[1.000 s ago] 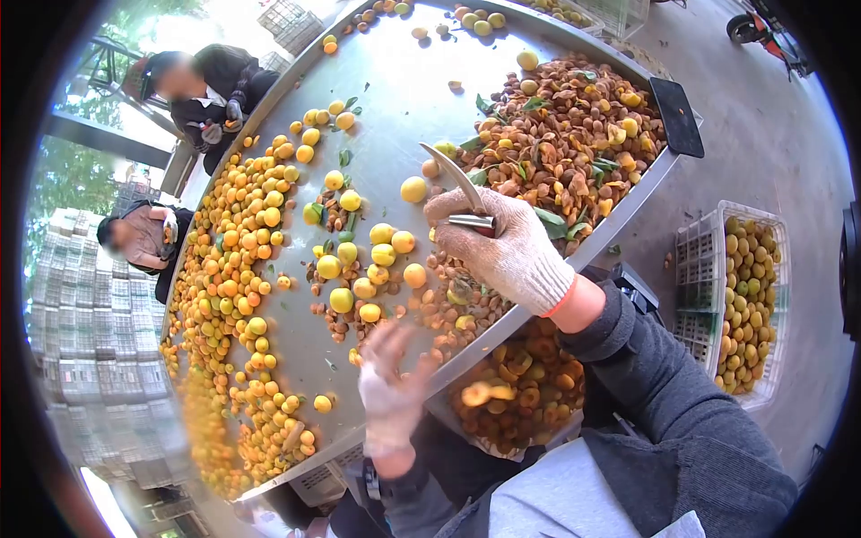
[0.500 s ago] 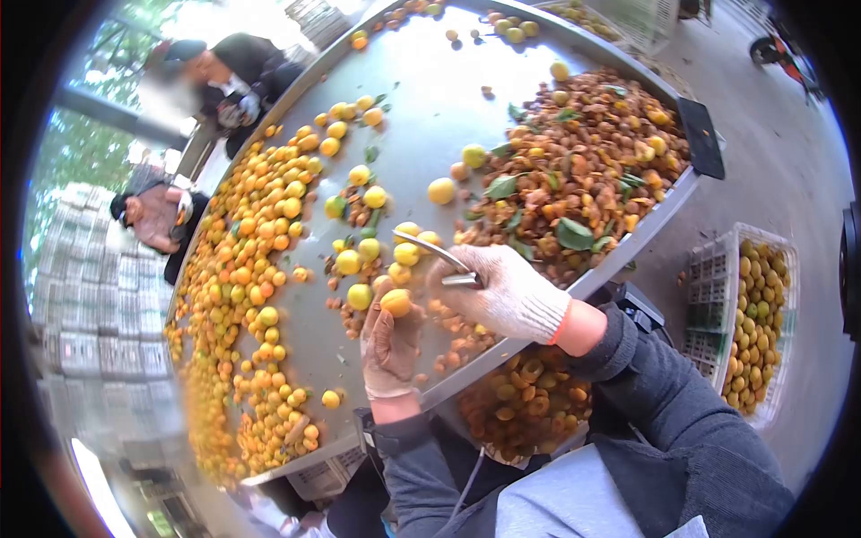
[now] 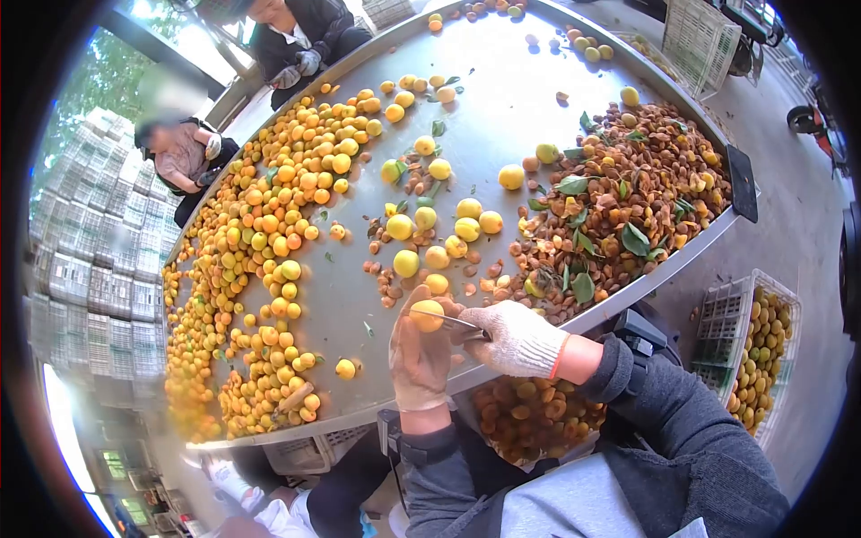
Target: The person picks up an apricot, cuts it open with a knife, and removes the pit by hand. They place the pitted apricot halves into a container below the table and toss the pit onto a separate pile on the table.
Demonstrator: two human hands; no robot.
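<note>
My left hand (image 3: 420, 363), in a thin glove, is closed around a yellow-orange apricot (image 3: 426, 316) at its fingertips. In a white knitted glove, my right hand (image 3: 520, 341) grips a small knife (image 3: 462, 322) with a thin metal blade. Its tip meets the right side of the apricot; how deep it goes, if at all, cannot be made out. Just beyond my hands, several loose apricots (image 3: 406, 263) lie on the metal table (image 3: 359, 394) among brown pits. To the right spreads a heap of pits (image 3: 659, 179) mixed with green leaves.
Whole apricots (image 3: 269, 224) cover the table's left side. Below the near edge is a container of apricot halves (image 3: 529, 417). A white crate of apricots (image 3: 722, 336) stands on the floor at right. Two people (image 3: 184, 157) work across the table; stacked crates (image 3: 90, 260) rise behind.
The knife, raised apart from the apricot before, now has its blade against it. My right hand has come down and closer to the left. The head view has shifted too.
</note>
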